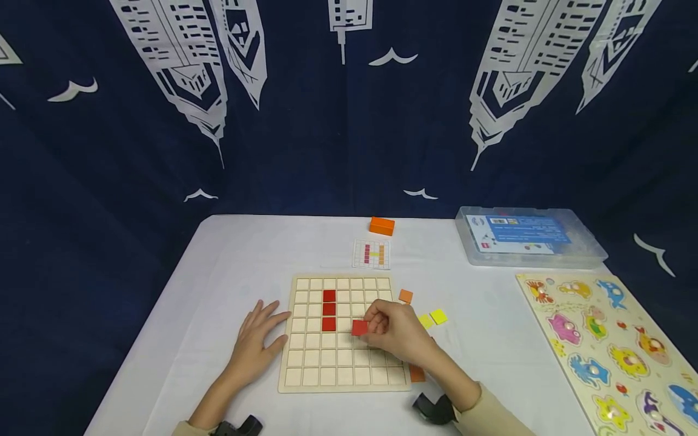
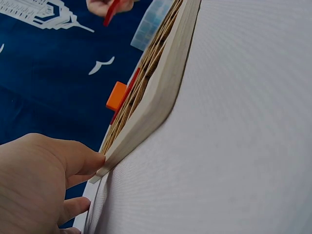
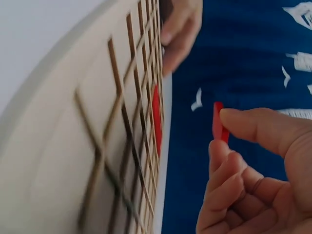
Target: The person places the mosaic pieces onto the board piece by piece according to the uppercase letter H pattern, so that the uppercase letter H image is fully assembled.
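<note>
A pale wooden grid board (image 1: 343,389) lies on the white table, with three red tiles (image 1: 329,309) in one column of its squares. Between thumb and fingers, my right hand (image 1: 400,330) pinches another red square tile (image 1: 360,327) over the right part of the board. In the right wrist view this tile (image 3: 217,122) is held edge-on, apart from the board. My left hand (image 1: 253,345) rests at the board's left edge, fingers spread, its fingertips touching the rim in the left wrist view. Behind the board lies a small pattern card (image 1: 372,254).
Yellow tiles (image 1: 438,316) and orange tiles (image 1: 406,296) lie right of the board, some partly hidden by my right arm. An orange block (image 1: 382,226) sits near the back edge. Farther right are a clear plastic box (image 1: 523,236) and an animal puzzle board (image 1: 646,378).
</note>
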A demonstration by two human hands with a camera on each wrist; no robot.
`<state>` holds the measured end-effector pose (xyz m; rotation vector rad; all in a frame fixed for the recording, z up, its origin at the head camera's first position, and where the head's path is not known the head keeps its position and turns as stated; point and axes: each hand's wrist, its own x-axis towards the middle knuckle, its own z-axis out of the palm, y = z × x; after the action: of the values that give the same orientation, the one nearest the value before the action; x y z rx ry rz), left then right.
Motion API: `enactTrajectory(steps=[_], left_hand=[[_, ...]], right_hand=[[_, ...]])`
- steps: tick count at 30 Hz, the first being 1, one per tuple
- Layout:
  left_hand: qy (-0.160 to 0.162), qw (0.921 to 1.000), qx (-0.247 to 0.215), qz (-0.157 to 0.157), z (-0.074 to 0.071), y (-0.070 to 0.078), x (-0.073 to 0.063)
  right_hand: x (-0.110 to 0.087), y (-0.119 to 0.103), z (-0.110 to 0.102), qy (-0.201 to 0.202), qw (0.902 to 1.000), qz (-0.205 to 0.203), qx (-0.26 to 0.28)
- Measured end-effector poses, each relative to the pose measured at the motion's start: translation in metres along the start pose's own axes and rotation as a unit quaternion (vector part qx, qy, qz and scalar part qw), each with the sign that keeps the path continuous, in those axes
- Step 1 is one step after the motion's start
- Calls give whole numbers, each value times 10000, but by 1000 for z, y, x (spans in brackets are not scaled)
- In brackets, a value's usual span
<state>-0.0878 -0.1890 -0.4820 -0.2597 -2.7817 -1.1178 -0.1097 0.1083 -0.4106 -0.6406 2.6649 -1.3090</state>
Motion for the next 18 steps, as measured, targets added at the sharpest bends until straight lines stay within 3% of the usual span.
enactTrajectory(steps=[8,18], left_hand=[[-4,10000,-49,10,-1,0,0],[15,10000,-19,2,-1,0,0]], right_hand=[[19,-10,36,-404,9990,155,51],[28,-9,52,-470,9988,71,-79]])
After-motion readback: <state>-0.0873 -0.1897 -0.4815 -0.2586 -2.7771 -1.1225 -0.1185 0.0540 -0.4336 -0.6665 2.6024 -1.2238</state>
